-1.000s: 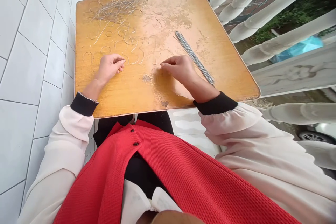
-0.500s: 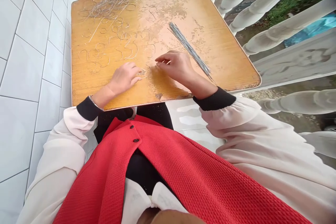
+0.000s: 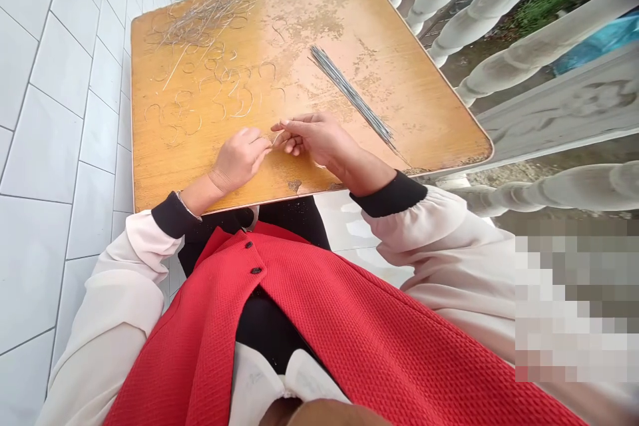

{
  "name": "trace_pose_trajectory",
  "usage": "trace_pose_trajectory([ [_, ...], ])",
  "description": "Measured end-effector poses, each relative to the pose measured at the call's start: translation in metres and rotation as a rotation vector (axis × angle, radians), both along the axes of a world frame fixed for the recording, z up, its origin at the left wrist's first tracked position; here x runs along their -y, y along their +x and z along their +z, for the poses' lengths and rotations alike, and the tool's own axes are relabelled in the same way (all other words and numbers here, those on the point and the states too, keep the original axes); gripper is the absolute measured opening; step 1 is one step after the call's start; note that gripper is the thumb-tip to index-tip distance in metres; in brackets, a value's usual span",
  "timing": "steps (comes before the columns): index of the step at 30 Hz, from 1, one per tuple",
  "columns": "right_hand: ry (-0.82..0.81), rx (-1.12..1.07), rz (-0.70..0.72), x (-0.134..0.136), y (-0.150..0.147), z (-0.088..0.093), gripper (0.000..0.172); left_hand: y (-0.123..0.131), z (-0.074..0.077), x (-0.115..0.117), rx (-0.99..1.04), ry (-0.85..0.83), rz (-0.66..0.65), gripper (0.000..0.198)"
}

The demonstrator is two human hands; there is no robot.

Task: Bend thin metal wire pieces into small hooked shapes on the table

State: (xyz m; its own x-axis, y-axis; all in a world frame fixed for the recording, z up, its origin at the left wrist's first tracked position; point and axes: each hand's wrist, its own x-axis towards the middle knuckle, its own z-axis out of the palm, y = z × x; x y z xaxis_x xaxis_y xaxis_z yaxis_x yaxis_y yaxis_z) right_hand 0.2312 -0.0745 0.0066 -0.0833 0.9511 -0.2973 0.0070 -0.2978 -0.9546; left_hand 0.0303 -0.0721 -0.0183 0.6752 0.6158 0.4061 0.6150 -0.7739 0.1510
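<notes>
Over the near part of the wooden table (image 3: 294, 188), my two hands are close together. My left hand (image 3: 240, 158) is closed, thumb and forefinger pinching a short thin piece of wire (image 3: 275, 138). My right hand (image 3: 322, 141) meets it from the right, its fingers curled at the wire's other end; the exact grip is too small to make out. Beyond my right hand lies a bundle of straight grey wires (image 3: 352, 94). Several loose curved wire pieces (image 3: 242, 103) are scattered past my left hand.
A tangled heap of thin wires (image 3: 207, 16) lies at the table's far left corner. White tiled wall (image 3: 40, 126) runs along the left. A white balustrade (image 3: 529, 66) stands close on the right, with greenery beyond it.
My hands have come together: my right hand has moved left and my left hand slightly right. A wire piece now spans between their fingertips. The view has shifted slightly.
</notes>
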Motion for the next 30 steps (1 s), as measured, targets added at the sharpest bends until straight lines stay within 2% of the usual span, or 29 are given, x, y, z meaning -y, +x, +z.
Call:
trace_pose_trajectory([
  [3,0.022,-0.155,-0.035,0.000,-0.004,0.002,0.014,0.002,0.001,0.002,0.002,-0.004,-0.002,0.030],
  [6,0.022,-0.250,-0.045,-0.001,-0.005,-0.001,0.016,0.002,0.000,0.002,0.016,-0.009,0.003,0.029],
  [11,0.081,-0.258,0.027,0.004,-0.003,-0.004,0.020,0.003,0.001,0.000,0.106,-0.114,-0.022,0.026],
  [13,0.113,-0.236,0.062,0.006,-0.004,-0.007,0.019,0.004,0.003,0.000,0.205,-0.260,-0.037,0.023],
  [16,0.180,-0.167,0.052,0.005,-0.004,-0.014,0.015,0.007,0.010,-0.002,0.423,-0.606,-0.023,0.015],
  [19,0.298,-0.024,0.028,0.005,-0.002,-0.019,0.010,0.006,0.017,-0.005,0.663,-1.018,0.077,0.009],
  [22,0.511,0.145,0.097,0.009,0.002,-0.016,0.017,0.003,0.024,-0.010,0.826,-1.331,0.191,0.008],
  [24,0.616,0.210,0.176,0.012,0.004,-0.013,0.021,0.003,0.028,-0.013,0.846,-1.439,0.234,0.010],
  [26,0.641,0.230,0.207,0.013,0.003,-0.010,0.018,0.003,0.032,-0.014,0.820,-1.491,0.237,0.012],
  [30,0.481,0.134,0.088,0.006,-0.003,-0.010,0.030,0.008,0.036,-0.012,0.750,-1.513,0.189,0.013],
])
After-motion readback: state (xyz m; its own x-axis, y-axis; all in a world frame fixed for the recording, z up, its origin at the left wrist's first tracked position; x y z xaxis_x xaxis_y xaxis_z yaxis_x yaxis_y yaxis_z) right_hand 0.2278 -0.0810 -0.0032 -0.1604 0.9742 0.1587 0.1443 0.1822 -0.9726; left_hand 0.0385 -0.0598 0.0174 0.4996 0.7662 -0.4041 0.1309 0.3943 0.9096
